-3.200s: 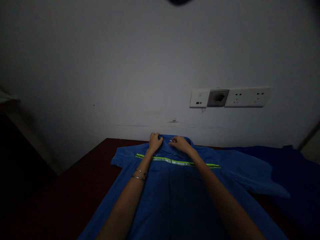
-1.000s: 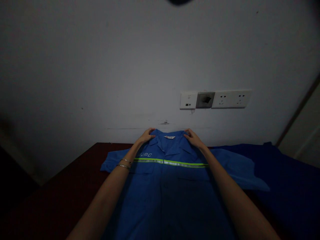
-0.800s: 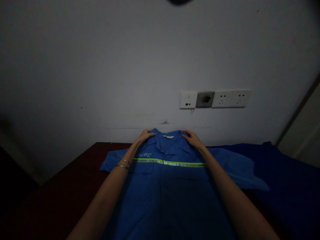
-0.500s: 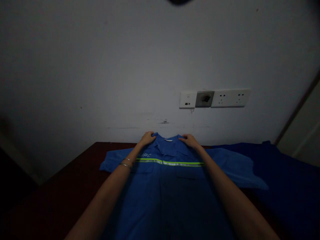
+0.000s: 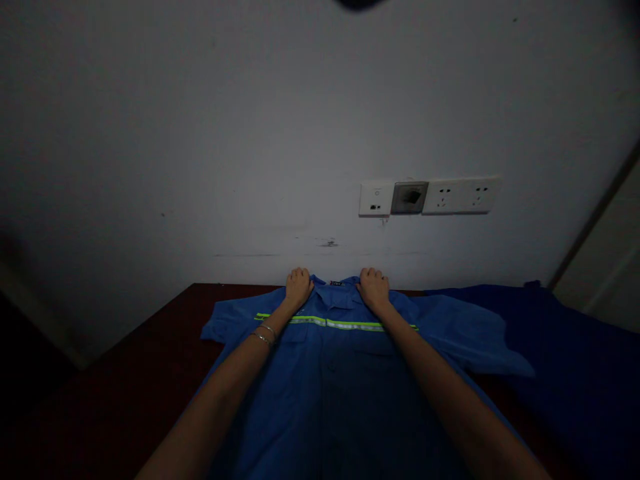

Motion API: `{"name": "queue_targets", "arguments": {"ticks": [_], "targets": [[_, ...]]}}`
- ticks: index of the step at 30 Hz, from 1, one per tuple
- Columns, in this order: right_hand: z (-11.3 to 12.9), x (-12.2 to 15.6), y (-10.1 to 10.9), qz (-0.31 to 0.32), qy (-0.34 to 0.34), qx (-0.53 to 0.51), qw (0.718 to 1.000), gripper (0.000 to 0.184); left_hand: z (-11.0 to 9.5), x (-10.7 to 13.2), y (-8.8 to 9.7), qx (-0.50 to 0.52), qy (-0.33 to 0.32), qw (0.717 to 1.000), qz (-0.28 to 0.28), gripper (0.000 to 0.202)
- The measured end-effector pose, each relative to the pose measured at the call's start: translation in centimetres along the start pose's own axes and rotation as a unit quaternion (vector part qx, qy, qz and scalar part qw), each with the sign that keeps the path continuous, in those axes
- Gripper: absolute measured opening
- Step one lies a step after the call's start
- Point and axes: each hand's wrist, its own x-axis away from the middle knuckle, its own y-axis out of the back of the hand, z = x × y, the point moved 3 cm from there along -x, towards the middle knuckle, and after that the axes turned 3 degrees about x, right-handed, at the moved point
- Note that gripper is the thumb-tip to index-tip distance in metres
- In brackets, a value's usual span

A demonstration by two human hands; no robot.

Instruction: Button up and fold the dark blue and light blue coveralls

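Note:
A blue short-sleeved work shirt [image 5: 345, 373] lies spread front side up, its collar toward the wall and a yellow-green and silver reflective stripe across the chest. At the collar's left side, my left hand [image 5: 299, 287] is closed on the cloth, with bracelets on that wrist. My right hand [image 5: 373, 288] grips the collar's right side, its fingers curled over the far edge. Between the two hands a small label shows inside the neck. My forearms cover parts of the shirt's front, and its lower end runs out of view in shadow.
Under the shirt is a dark red tabletop [image 5: 145, 353] that meets the pale wall [image 5: 250, 133]. A darker blue cloth [image 5: 575, 360] lies at the right, partly beneath the right sleeve. Sockets and switches [image 5: 430, 198] are fixed on the wall above.
Both hands have turned and shifted slightly inward, with their backs now upward and fingers over the collar's far edge. The collar sits a little lower, and the neck label shows more plainly.

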Motion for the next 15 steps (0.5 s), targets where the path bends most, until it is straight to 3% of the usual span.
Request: {"name": "queue_targets", "arguments": {"ticks": [3, 8, 11, 15], "targets": [[1.0, 0.7, 0.6, 0.014, 0.061, -0.011, 0.998, 0.032, -0.9, 0.4, 0.2, 0.036, -0.054, 0.998, 0.012, 0.029], [2.4, 2.3, -1.0, 0.120, 0.028, -0.053, 0.991, 0.063, -1.2, 0.8, -0.7, 0.098, -0.065, 0.987, 0.113, 0.050], [2.6, 3.3, -2.2, 0.164, 0.039, -0.052, 0.984, 0.079, -0.9, 1.1, -0.2, 0.130, -0.137, 0.967, 0.170, 0.052], [2.1, 4.0, -3.0, 0.183, 0.048, -0.048, 0.981, 0.082, -0.8, 1.9, 1.6, 0.174, -0.233, 0.936, 0.199, 0.055]]}}
